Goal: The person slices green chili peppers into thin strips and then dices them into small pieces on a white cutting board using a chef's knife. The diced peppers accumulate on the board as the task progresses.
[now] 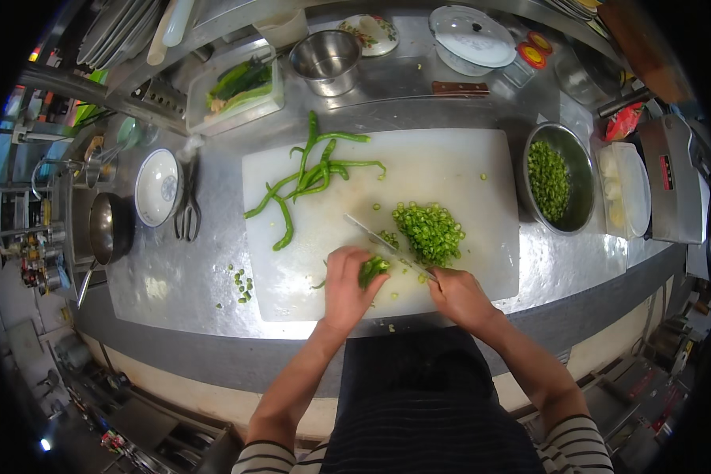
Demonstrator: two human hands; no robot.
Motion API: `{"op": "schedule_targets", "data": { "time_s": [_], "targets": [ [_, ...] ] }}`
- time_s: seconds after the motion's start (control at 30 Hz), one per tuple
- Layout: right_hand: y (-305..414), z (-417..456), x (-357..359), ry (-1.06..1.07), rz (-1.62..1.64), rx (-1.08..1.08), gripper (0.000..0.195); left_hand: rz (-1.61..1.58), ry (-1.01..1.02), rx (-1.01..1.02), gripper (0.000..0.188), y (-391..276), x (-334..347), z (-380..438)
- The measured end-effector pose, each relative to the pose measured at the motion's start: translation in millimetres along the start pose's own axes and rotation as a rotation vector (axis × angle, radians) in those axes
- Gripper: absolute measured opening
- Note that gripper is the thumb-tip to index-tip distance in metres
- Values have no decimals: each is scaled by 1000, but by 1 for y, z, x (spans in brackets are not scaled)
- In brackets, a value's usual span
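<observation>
Over the front of a white cutting board (pixel 308 284), my left hand (pixel 346 284) grips a small bunch of green chili peppers (pixel 372 270), cut ends facing right. My right hand (pixel 459 293) holds a kitchen knife (pixel 376 238) by its handle, the blade slanting up and left past the bunch. Beyond the blade lies a heap of chopped green chilies (pixel 429 234), with a few loose pieces around it. Several whole green chilies (pixel 314 172) are tangled on the board's far left part. The knife handle is mostly hidden in my fist.
Right of the board stands a steel bowl (pixel 586 207) of chopped greens, beside a plastic box (pixel 637 189). A white bowl (pixel 154 192) and scissors (pixel 188 216) lie left. Behind are a vegetable container (pixel 204 121), a steel pot (pixel 326 62) and another knife (pixel 459 88).
</observation>
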State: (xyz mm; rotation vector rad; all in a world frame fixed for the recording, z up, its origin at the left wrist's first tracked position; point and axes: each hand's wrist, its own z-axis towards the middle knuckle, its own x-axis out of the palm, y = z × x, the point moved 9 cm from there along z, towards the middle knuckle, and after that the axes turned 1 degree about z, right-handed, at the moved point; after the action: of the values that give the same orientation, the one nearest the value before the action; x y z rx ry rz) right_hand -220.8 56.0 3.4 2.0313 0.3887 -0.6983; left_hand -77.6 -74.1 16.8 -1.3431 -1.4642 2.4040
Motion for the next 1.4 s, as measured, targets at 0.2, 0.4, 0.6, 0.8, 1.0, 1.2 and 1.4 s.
{"op": "schedule_targets", "data": {
  "time_s": [0.2,0.4,0.6,0.8,1.0,1.2,1.4],
  "targets": [
    [-9,-17,-11,-6,-3,18,20,135,-4,28,25,7,-8,-18],
    [-14,-23,-5,-30,-19,-9,19,184,-53,61,25,-2,-14,-15],
    [-12,-26,-6,-61,4,-28,17,115,-10,46,27,1,5,-9],
    [-5,-32,-9,-36,-17,-38,17,56,22,156,25,-11,11,-12],
    [10,-46,-11,-50,-118,-132,18,40,-37,142,21,-4,15,-17],
    [14,-45,-2,-23,-257,-154,23,32,-35,122,22,-1,17,-17],
    [20,-23,16,10,-368,-123,20,39,-43,106,21,0,17,-18]
  ]
}}
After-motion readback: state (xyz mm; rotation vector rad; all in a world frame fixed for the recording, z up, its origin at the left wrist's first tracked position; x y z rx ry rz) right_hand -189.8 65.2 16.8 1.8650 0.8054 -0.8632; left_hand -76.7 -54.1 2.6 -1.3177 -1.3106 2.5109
